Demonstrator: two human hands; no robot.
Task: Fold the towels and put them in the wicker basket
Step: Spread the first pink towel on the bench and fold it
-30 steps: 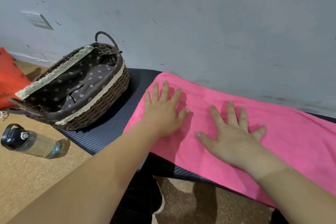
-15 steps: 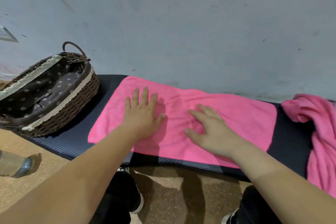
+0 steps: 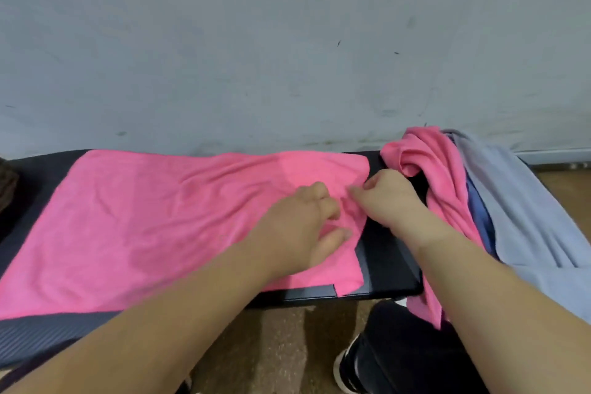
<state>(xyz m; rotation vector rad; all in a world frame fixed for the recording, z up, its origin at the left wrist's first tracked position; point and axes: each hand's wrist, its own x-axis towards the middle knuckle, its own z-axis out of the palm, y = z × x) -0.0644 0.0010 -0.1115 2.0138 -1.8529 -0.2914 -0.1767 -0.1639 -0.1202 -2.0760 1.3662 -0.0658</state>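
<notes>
A pink towel (image 3: 153, 217) lies spread flat along a dark padded bench (image 3: 390, 259) against the wall. Both my hands are at its right end. My left hand (image 3: 303, 227) has its fingers curled, with towel fabric bunched between thumb and fingers. My right hand (image 3: 387, 198) is closed on the towel's right edge, just past the far corner. Only a sliver of the wicker basket (image 3: 6, 182) shows, at the far left edge of the frame.
On the bench's right end is a heap of cloths: a crumpled pink towel (image 3: 425, 163), a light grey one (image 3: 518, 208) and a blue one (image 3: 478, 214) under it. A grey wall rises right behind the bench. My dark shoe (image 3: 348, 368) rests on the brown floor below.
My view has swung right, so the basket has slid almost out of frame. Both hands moved from lying flat on the middle of the towel to its right end and closed on the fabric.
</notes>
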